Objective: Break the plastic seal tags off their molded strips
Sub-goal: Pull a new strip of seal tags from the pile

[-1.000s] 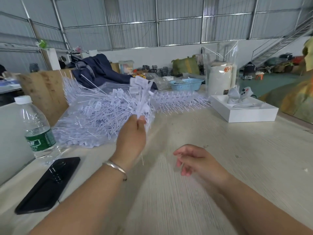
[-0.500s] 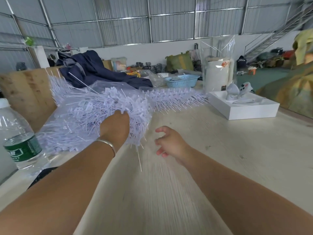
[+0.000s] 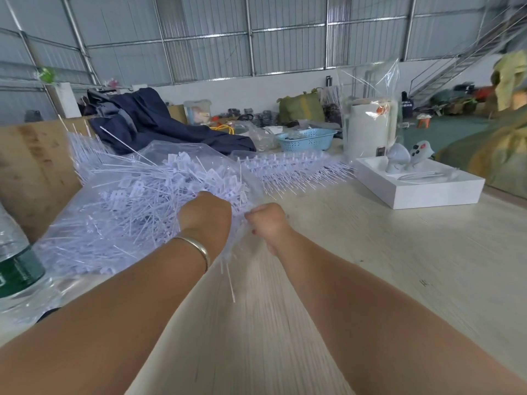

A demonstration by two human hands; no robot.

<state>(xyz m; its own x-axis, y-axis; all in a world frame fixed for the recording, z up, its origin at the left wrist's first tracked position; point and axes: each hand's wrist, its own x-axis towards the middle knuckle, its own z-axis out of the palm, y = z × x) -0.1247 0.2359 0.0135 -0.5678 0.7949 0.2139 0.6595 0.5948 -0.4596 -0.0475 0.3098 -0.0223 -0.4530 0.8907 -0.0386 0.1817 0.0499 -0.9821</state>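
A big heap of loose white seal tags [image 3: 128,212] lies in a clear plastic bag [image 3: 182,149] on the table's left side. My left hand [image 3: 205,220] reaches into the heap's near right edge and grips a bunch of tags. Its fingers are hidden behind the hand, and thin tag tails hang down beside the wrist [image 3: 229,277]. My right hand [image 3: 266,223] is a fist right next to it, gripping the bag's edge. Unbroken molded strips [image 3: 293,172] lie in a row behind the hands, with more strips [image 3: 82,149] at the back left.
A water bottle [image 3: 17,266] stands at the left edge, with a dark phone [image 3: 48,312] just below it. A white box [image 3: 422,192] sits at the right, a wrapped white cylinder [image 3: 368,129] and a blue basket [image 3: 308,138] behind it. A wooden board [image 3: 31,172] leans at the far left.
My left hand brought its raised bunch of tags down into the heap. My right hand moved forward from mid-table, curled into a fist and took hold at the bag's edge.
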